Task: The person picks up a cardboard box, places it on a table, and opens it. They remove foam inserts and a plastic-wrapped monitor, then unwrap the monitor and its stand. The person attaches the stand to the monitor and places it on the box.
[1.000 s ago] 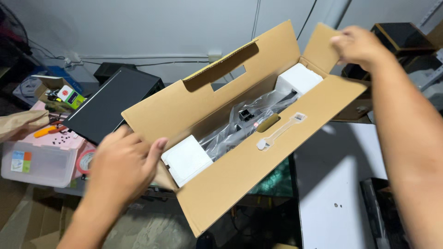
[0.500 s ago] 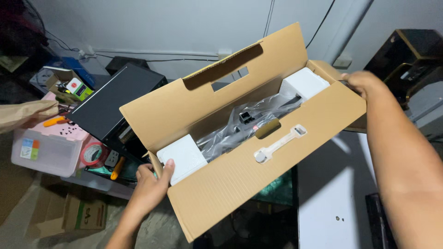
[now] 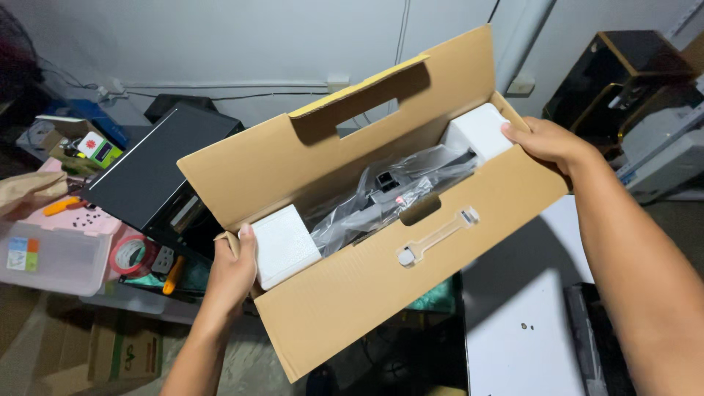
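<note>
While the left hand (image 3: 231,275) clasps the near end of the long cardboard box (image 3: 411,271), the right hand (image 3: 546,143) grips its far end. Between them, rigid white foam blocks (image 3: 282,246) flank a dark item in crinkled clear plastic (image 3: 389,194).

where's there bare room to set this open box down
The white flat surface below the right hand, between the cardboard box and the dark edge at far right, is bare apart from small specks. The left side is crowded: black case, pink bin, red tape roll and tools beside the left hand.
</note>
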Available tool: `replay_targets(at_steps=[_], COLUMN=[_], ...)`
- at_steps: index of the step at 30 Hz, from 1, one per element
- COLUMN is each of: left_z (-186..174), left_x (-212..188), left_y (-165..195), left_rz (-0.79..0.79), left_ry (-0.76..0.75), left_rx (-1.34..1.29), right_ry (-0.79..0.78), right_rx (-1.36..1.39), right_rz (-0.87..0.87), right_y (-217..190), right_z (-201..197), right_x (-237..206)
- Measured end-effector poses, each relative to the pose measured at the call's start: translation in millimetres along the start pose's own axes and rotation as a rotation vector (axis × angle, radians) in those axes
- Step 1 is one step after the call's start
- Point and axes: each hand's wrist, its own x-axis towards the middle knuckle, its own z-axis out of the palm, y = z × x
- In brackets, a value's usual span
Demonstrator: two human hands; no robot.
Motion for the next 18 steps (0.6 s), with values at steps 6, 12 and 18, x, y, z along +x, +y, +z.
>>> replay_targets(at_steps=[6,12,18], left_z=[16,37,43], left_x=[17,43,66], left_y=[34,15,-53], left_rz=[0.092,0.265,0.367], left_ry=[-0.011,-0.023,-0.037], left_rx=[0.199,0.152,0.098], right_ry=[0.267,0.56,0.748], right_rx=[0.2,0.301,0.015], right_rz=[-0.006,-0.092,-0.058], right_y=[80,160,205], right_z=[2,47,113], right_x=[-55,-95,-142])
